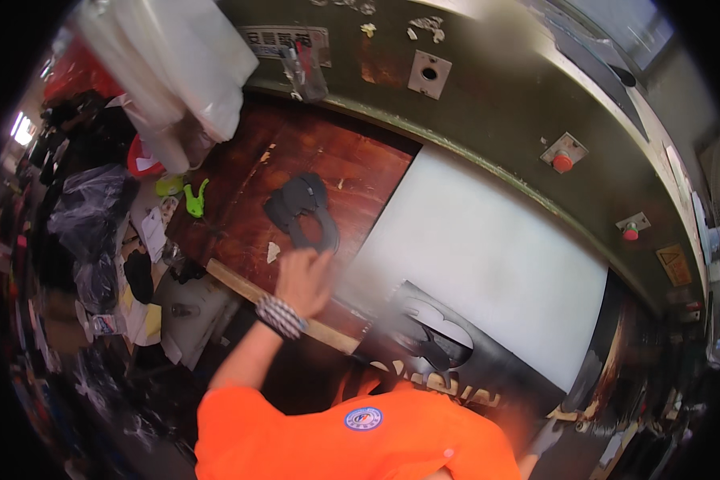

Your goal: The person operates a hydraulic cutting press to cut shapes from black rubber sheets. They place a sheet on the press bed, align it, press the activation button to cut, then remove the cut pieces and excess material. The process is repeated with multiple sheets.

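Observation:
My left hand (304, 278), a striped band on its wrist, reaches out over a dark brown board (352, 164). Its fingers are at the near edge of a stack of black cut-out pieces (302, 210) with a ring-shaped opening. The hand is blurred, so I cannot tell whether it grips them. Close to my chest lies a black sheet (488, 372) with shaped holes cut out of it (432, 332). It partly covers a white cutting pad (496, 248). My right hand is out of sight behind my orange shirt.
An olive-green machine head (496, 88) arches over the bed, carrying two red buttons (563, 162) (630, 233). A wooden strip (240, 282) edges the board. White plastic bags (176, 64) hang top left, above a green clip (195, 200). Dark bags and clutter fill the left side.

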A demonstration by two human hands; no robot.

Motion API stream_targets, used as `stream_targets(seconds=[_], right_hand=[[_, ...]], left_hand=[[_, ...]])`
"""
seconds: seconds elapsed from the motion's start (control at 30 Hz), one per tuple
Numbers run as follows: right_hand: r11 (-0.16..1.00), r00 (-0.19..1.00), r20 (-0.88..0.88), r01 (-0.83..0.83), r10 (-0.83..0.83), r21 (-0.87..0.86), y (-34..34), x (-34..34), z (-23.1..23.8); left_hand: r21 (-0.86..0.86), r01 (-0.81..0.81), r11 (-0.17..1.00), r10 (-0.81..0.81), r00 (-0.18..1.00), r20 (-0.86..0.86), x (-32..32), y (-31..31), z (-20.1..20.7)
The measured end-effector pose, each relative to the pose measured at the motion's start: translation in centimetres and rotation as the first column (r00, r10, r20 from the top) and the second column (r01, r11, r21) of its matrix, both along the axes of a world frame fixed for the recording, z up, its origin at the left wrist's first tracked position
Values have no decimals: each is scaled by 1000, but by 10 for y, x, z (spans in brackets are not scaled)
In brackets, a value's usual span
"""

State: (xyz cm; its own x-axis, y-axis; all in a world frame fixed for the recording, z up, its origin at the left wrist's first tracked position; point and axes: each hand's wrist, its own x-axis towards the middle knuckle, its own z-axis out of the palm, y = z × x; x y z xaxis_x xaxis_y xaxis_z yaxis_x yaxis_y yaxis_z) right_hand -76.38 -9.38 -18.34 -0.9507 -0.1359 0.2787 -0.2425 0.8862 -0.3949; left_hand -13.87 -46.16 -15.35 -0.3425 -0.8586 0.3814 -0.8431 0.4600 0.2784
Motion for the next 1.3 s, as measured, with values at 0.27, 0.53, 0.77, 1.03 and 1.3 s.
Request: stream_targets(seconds=[0.27,0.53,0.77,1.03,1.3], right_hand=[[859,538,719,-485,440,-163,-18,49,-65],[353,-49,726,-850,686,-391,-103,59,-49],[72,-338,724,-879,601,-471,-98,112,-38],[-205,-570,580,-793,581,-574,-68,201,-14],[-722,-763,-148,-502,629,-476,-60,597,36]], left_hand=[[206,-133,969,221,842,-493,-129,135,8],[514,-90,853,377,788,-487,-127,264,32],[588,-391,708,701,490,-518,-120,403,51],[412,-670,617,740,317,-593,-17,540,40],[381,-898,218,727,-111,-678,105,752,1]])
